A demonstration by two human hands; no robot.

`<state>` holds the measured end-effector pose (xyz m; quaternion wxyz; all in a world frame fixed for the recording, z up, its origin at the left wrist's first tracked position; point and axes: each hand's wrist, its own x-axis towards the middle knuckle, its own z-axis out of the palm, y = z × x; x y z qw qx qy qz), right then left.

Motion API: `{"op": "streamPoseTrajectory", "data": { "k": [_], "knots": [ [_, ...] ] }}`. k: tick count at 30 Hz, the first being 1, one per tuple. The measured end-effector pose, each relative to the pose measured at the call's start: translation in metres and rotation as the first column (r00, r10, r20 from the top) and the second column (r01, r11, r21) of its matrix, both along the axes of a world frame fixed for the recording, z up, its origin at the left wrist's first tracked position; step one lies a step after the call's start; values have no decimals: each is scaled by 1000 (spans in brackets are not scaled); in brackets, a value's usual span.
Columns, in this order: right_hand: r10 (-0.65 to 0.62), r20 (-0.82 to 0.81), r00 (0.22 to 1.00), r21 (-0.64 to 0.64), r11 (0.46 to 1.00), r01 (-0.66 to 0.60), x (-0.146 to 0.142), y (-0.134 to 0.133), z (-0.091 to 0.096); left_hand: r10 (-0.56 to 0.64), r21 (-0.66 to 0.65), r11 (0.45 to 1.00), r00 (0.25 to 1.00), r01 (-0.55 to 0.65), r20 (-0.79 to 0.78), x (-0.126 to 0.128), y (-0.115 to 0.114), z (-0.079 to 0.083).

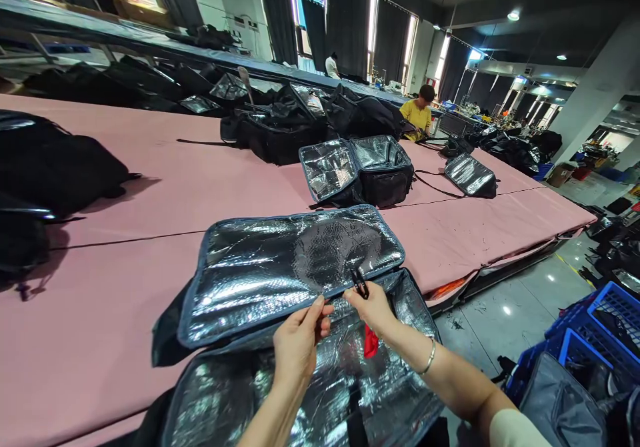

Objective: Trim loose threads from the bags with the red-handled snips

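An insulated bag [310, 367] with a silver foil lining lies unfolded in front of me, its lid [250, 267] laid back on the pink table. My left hand [297, 337] pinches the dark piping along the lid's near edge between thumb and fingers. Just to the right, my right hand [373, 310] is closed around small black thread snips [359, 283], whose blades point up over the foil. A red strip [371, 341] hangs below that hand; I cannot tell what it is fixed to. Part of the lid's edge is hidden behind my fingers.
Another foil-lined bag [383, 170] stands unfolded farther back, with black bags [280, 133] behind it. More black bags [55, 167] lie at the left. Blue crates [575, 340] stand on the floor at the right. A person in yellow [417, 115] is at the table's far end.
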<state>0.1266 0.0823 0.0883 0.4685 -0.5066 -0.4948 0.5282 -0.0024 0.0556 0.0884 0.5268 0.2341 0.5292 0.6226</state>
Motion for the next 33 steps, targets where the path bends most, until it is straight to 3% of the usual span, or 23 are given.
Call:
{"op": "streamPoseTrajectory", "data": {
  "k": [2, 5, 8, 14, 20, 26, 28, 33],
  "knots": [
    [15, 219, 976, 124, 991, -43, 9, -8, 5, 19, -3, 1000, 1000, -19, 11, 1, -2, 0],
    [-36, 565, 824, 277, 949, -148, 20, -22, 12, 31, -7, 1000, 999, -30, 18, 2, -3, 0],
    [-76, 673, 736, 299, 938, -177, 21, -29, 16, 49, -4, 999, 999, -49, 20, 3, -3, 0],
    [-28, 697, 716, 229, 956, -186, 12, -28, 19, 60, 0, 998, 998, -60, 28, 5, -3, -1],
    [-45, 718, 694, 252, 947, -198, 14, -27, 18, 81, 0, 997, 996, -81, 26, 5, -2, -4],
    [-125, 519, 846, 318, 947, -54, 19, -26, 1, 79, 6, 997, 997, -79, 23, 6, -3, -3],
    [-143, 484, 863, 336, 941, -32, 19, -27, -5, 78, 7, 997, 997, -78, 23, 6, -4, -2],
    [-182, 583, 792, 403, 911, -87, 17, -30, -13, 73, 12, 997, 997, -73, 20, 6, -5, -3]
  ]
}}
